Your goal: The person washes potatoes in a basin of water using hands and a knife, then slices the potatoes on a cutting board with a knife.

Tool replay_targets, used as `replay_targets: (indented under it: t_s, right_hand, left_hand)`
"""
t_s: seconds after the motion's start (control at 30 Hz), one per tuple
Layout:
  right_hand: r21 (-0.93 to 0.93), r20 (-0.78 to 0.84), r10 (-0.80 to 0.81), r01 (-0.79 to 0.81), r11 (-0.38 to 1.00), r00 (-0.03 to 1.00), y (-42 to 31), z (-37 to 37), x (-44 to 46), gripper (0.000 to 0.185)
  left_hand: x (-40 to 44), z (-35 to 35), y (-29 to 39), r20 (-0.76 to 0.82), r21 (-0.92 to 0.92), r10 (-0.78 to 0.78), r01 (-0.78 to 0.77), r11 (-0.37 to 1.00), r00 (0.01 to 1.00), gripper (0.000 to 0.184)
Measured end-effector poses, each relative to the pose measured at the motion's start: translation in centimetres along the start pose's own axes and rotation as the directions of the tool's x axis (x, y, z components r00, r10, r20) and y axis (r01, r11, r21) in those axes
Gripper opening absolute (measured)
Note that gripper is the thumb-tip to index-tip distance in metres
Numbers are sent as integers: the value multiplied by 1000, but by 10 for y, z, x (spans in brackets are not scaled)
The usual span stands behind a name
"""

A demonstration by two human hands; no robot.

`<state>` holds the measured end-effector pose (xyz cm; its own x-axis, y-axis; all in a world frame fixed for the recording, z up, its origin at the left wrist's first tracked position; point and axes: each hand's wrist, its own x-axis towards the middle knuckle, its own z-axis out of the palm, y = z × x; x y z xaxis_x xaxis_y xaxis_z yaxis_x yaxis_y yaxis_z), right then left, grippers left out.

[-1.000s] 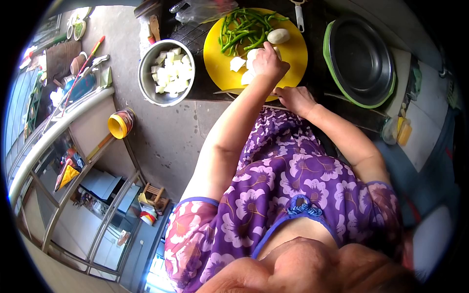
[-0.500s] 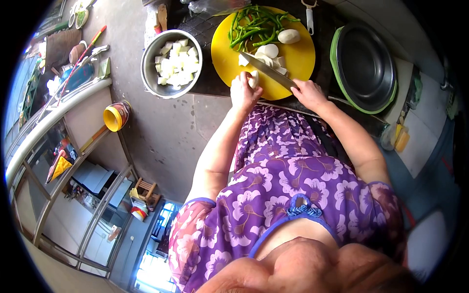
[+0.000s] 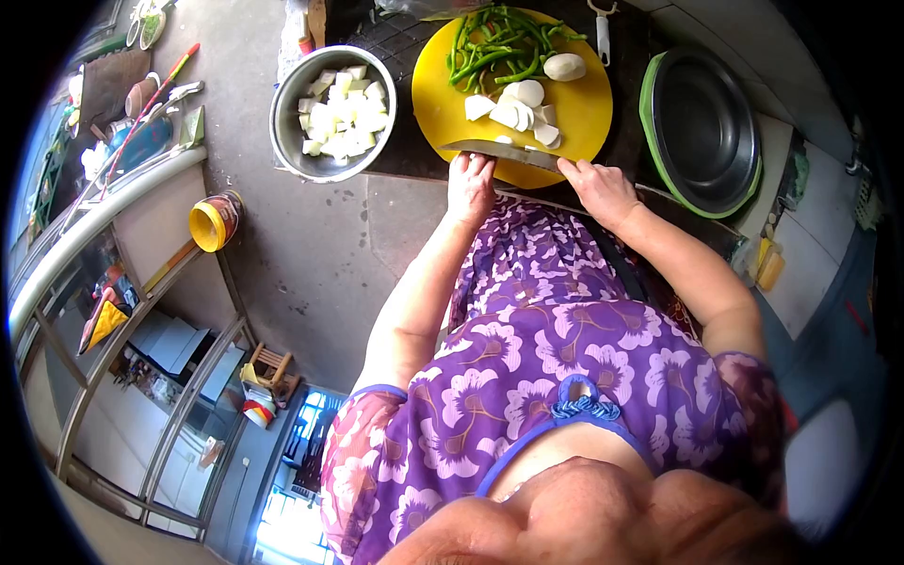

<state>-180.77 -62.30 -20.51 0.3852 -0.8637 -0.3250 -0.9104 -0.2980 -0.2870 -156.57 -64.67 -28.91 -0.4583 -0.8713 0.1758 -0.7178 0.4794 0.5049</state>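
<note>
My right hand [image 3: 603,191] is wrapped round the handle end of a knife [image 3: 508,151], whose blade lies across the near part of the round yellow board [image 3: 589,122]. Against the blade's near side is my left hand [image 3: 471,188], its fingers closed; what they hold is mostly hidden behind the blade. Beyond the knife are white slices and pieces [image 3: 513,113]. Green peppers [image 3: 499,42] are heaped at the board's far side, with a whole pale oval vegetable [image 3: 564,67] beside them.
A metal bowl [image 3: 282,122] of white chunks stands left of the board. On the right is a dark oval pan [image 3: 702,132] over something green-rimmed. A peeler [image 3: 603,38] lies beyond the board. A yellow tub [image 3: 215,221] is at the left by the railing.
My left hand has come back from the slices to the board's near edge and closed there. The knife has been lifted from the near edge, passed over the slices and come down beside my left fingers.
</note>
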Motion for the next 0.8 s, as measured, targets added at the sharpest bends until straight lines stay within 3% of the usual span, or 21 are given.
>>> replay_targets:
  t_s: [0.13, 0.27, 0.4, 0.57, 0.8]
  right_hand:
    - [40, -50, -26, 28, 999, 998, -8, 11, 20, 28]
    - [136, 87, 93, -104, 985, 992, -4, 27, 50, 23]
    - [169, -2, 68, -67, 983, 998, 1, 24, 36, 25]
    - [92, 59, 50, -55, 994, 997, 1, -3, 1, 28]
    - [84, 44, 84, -88, 993, 995, -7, 31, 44, 29]
  left_hand:
    - [1, -2, -2, 14, -37, -9, 10, 999, 1000, 40]
    - [7, 5, 5, 1, -10, 29, -29, 1000, 1000, 39]
    - [8, 9, 3, -36, -47, 38, -40, 998, 999, 39]
    - [6, 13, 3, -62, -87, 26, -31, 996, 998, 37]
    - [12, 6, 8, -63, -77, 28, -33, 997, 998, 37]
